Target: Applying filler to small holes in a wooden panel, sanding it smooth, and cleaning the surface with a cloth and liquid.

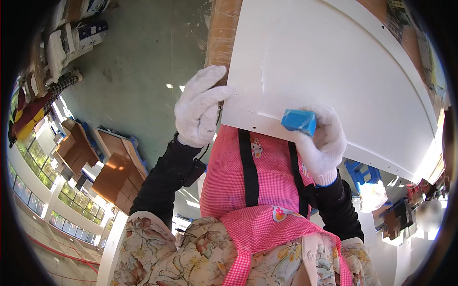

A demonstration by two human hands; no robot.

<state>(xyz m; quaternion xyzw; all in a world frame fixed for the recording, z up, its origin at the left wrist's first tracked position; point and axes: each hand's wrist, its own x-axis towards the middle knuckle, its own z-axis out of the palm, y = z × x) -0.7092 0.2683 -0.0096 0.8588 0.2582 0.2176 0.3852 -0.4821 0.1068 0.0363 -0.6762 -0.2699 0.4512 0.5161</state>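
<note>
My right hand (325, 145), in a white knit glove, is closed around a small blue block (298, 121). It holds the block over the near edge of a large white panel (329, 71). Part of the block is hidden behind the fingers. At the panel's left edge is my left hand (200, 107), gloved the same way. Its fingers are apart with nothing in them, and one fingertip reaches the edge; whether it presses there I cannot tell. The panel has a raised border and small holes along its rim.
Brown cardboard (223, 35) under clear wrap lies beneath the panel. A pink checked apron (229, 176) with black straps is close to the panel's near edge. Stacked brown boards (117, 176) stand at left, a blue plastic stool (360, 174) at right. Another person's legs (62, 86) show far left.
</note>
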